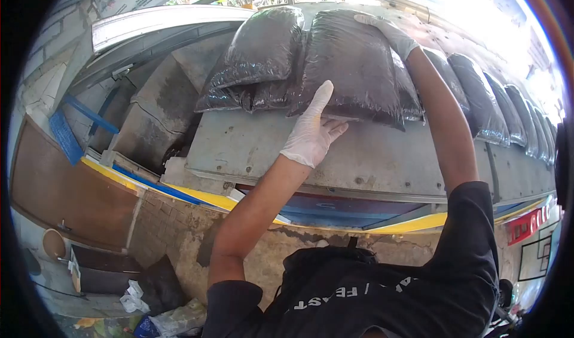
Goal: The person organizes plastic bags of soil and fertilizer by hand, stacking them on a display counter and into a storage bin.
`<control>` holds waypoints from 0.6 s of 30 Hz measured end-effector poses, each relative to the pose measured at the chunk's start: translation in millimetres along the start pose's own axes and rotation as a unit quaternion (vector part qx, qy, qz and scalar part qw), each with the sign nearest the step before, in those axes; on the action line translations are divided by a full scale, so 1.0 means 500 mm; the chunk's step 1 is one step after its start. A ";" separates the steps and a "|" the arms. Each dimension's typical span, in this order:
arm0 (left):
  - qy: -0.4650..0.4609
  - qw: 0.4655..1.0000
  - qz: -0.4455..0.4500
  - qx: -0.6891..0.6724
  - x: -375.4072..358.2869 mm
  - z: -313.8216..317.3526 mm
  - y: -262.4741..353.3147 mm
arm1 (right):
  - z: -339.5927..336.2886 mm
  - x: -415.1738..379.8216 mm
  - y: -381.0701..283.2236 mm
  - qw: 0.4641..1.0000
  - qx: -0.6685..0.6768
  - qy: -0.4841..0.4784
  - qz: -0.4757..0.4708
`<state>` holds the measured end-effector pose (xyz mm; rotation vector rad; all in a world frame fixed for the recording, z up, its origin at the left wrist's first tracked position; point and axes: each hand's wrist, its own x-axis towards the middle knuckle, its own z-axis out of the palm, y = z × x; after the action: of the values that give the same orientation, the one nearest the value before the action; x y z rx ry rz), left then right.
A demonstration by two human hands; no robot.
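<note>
A clear plastic bag [351,60] packed with dark material lies in front of me, on top of another filled bag [408,93] that shows at its right edge. My left hand [311,135], in a whitish glove, grips the near edge, thumb up along the plastic and fingers beneath. At the far right corner, my gloved right hand [391,34] holds the same bag from above; some of its fingertips are hard to make out. Just left, a similar bag [263,48] rests on others. The grey slab [287,150] supports the bags.
Several more filled bags [478,96] lean in a row to the right. A concrete basin [155,108] stands left of the slab. Below are a yellow edge [412,223], a brown door panel [72,182], a red plastic stool [526,225] and loose plastic [179,319] on the floor.
</note>
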<state>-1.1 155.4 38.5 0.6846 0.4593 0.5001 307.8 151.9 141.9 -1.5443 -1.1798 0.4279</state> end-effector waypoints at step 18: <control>-0.001 0.984 0.175 -0.036 -0.289 -0.005 -0.124 | 0.027 -0.374 -0.187 0.975 0.218 0.042 -0.011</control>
<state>-98.8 32.5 28.0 0.6994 0.3181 0.8437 172.7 -6.9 163.0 -1.1555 -0.9599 0.5594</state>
